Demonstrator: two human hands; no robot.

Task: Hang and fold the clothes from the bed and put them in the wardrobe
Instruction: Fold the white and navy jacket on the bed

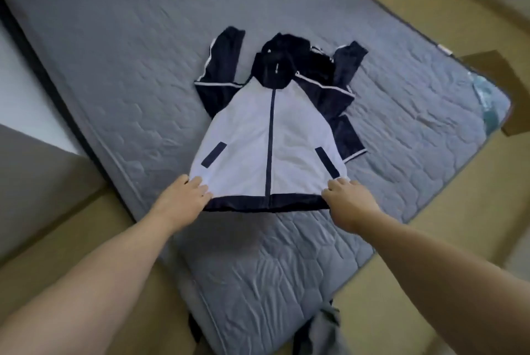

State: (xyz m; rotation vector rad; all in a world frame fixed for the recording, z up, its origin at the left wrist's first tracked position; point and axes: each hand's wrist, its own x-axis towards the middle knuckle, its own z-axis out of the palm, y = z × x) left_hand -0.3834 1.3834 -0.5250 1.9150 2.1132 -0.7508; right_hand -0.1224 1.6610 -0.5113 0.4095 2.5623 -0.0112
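Here the jacket [301, 130] lies zipped, front up, on the bed [114, 53]. The white mark at its collar, perhaps a logo, is too blurred to read. Your left hand [183, 202] and right hand [352, 202] each pinch 1 hem corner, fingers curled.

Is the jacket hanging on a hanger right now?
No, the jacket lies flat on the grey mattress, with the left hand and right hand holding its bottom corners.

Grey quilted mattress [143, 53]; 1 white-navy zip jacket [243, 148] spread flat on it, front up.
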